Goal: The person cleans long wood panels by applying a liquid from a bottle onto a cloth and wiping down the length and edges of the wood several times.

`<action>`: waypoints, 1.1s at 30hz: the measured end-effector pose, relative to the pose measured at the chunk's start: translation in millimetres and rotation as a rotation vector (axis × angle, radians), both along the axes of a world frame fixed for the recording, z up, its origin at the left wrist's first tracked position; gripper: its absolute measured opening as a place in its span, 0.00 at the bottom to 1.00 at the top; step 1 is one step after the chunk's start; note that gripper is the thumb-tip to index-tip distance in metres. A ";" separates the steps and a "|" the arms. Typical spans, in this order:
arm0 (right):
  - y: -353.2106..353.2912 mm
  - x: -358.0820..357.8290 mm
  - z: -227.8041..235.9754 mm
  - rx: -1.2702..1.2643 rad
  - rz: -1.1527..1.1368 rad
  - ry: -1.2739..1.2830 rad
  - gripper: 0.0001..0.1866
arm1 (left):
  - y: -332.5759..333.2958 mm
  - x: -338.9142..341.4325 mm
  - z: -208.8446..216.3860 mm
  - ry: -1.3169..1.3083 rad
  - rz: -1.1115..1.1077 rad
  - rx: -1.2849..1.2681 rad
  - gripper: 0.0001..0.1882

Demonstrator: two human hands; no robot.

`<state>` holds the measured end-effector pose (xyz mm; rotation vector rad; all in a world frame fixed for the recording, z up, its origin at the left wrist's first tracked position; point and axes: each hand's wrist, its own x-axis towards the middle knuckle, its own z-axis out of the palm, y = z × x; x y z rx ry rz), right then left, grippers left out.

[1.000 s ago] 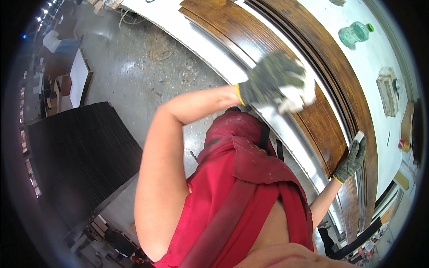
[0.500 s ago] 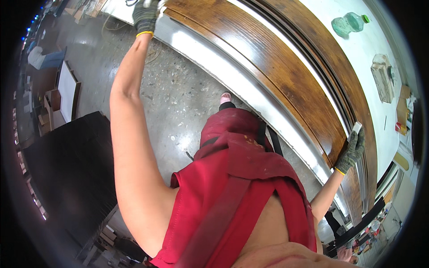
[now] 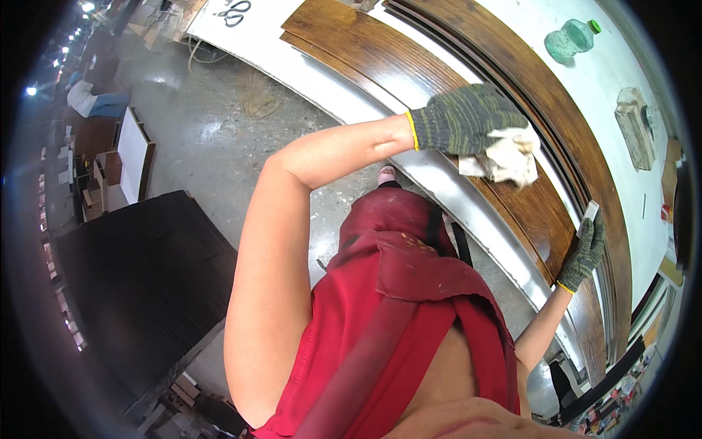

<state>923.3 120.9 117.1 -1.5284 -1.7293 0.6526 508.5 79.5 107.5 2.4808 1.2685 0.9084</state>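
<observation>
My left hand (image 3: pixel 472 121), in a dark green knitted work glove with a yellow cuff, is closed around a crumpled white rag (image 3: pixel 512 157). The rag lies against the glossy brown wood-grain board (image 3: pixel 351 36) nearest me. Farther right, my right hand (image 3: pixel 583 252) wears a matching glove and is closed at the board's near right part. A small white block (image 3: pixel 591 212) sticks out at its fingertips; its kind does not show. Beside this board runs a second brown wood-grain board (image 3: pixel 563 110), with dark grooved edges between the two.
On the white table (image 3: pixel 526 29) are a green-tinted plastic bottle (image 3: pixel 570 40), a worn whitish block (image 3: pixel 635 128) and, far left, scissors (image 3: pixel 235 13). A black-covered stack (image 3: pixel 146 285) stands on the floor at left. Beyond it, a person (image 3: pixel 95 99) bends near some panels.
My left hand has swept with the rag from the board's far left end rightward and nearer to its middle. My right hand keeps its place on the board.
</observation>
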 end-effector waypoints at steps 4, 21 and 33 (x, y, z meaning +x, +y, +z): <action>0.5 2.5 -1.5 0.008 -0.006 -0.036 0.22 | -15.5 -81.4 4.0 -0.012 0.193 0.038 0.29; 17.0 30.1 -10.5 0.518 0.246 -0.545 0.20 | -37.2 -306.4 -7.8 0.181 0.672 0.147 0.23; -5.5 -15.1 25.1 0.161 -0.030 0.412 0.24 | -11.7 75.8 22.7 0.017 0.139 -0.272 0.35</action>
